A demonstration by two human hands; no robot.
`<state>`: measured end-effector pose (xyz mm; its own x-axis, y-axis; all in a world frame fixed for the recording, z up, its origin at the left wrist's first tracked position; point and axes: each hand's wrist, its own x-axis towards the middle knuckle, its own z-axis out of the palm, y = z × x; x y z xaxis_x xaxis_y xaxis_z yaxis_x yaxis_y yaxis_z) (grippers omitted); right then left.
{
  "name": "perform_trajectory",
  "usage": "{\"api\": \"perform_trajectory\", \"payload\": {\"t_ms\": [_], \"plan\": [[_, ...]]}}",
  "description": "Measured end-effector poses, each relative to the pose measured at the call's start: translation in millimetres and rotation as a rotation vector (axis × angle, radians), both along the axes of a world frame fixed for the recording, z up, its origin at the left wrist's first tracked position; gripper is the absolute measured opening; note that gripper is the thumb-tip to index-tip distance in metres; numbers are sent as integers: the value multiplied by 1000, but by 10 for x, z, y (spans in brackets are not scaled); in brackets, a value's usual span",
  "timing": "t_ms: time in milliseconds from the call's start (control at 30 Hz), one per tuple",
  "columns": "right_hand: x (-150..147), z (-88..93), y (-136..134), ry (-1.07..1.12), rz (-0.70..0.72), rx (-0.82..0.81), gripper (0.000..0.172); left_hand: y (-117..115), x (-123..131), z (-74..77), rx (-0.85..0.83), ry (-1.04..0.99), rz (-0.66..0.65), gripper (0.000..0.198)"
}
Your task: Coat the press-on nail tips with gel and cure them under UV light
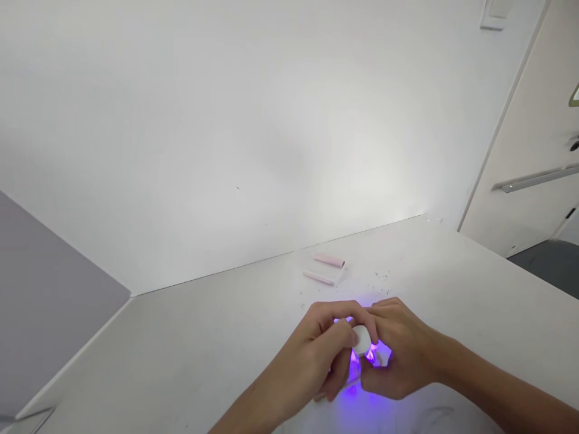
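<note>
My left hand [323, 352] is closed around a small white lamp with a rounded top [361, 340], thumb and index finger pressed against its sides. Violet light shines from beneath it onto the table and my fingers. My right hand [393, 352] lies close beside and partly under the lamp, fingers bent and thumb apart from them. Its fingertips are hidden behind the lamp and my left hand. A thin pale cord or strip shows below the lamp, too blurred to name.
Beyond my hands, a pink tube [329, 260] and a slim pink stick [318, 278] lie on the white table [203, 349]. Tiny dark crumbs [382, 275] are scattered to their right. A white wall [226, 132] rises along the table's back edge. A door [534, 150] stands at right.
</note>
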<state>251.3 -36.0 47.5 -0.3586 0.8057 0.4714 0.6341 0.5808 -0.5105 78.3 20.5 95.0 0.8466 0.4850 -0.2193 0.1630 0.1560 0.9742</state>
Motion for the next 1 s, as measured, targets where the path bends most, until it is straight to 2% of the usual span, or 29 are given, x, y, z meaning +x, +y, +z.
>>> {"api": "perform_trajectory", "payload": {"t_ms": [133,300,367,533,700,833,1000], "plan": [[0,17,-10,33,17,11,12,11,-9,-22,-5,-43,3,26],[3,21,-7,24,11,44,15,-6,3,-5,46,45,1,18],[3,13,-4,24,14,49,16,-12,7,4,73,63,2,22],[8,-8,-3,30,7,53,17,-10,10,1,21,-7,8,28],[14,-4,0,31,5,47,14,-3,15,-13,9,31,6,17],[6,0,-4,38,13,48,12,8,-1,-27,-17,-32,22,26],[6,-3,-11,32,13,40,13,2,-6,-38,-5,-35,12,25]]}}
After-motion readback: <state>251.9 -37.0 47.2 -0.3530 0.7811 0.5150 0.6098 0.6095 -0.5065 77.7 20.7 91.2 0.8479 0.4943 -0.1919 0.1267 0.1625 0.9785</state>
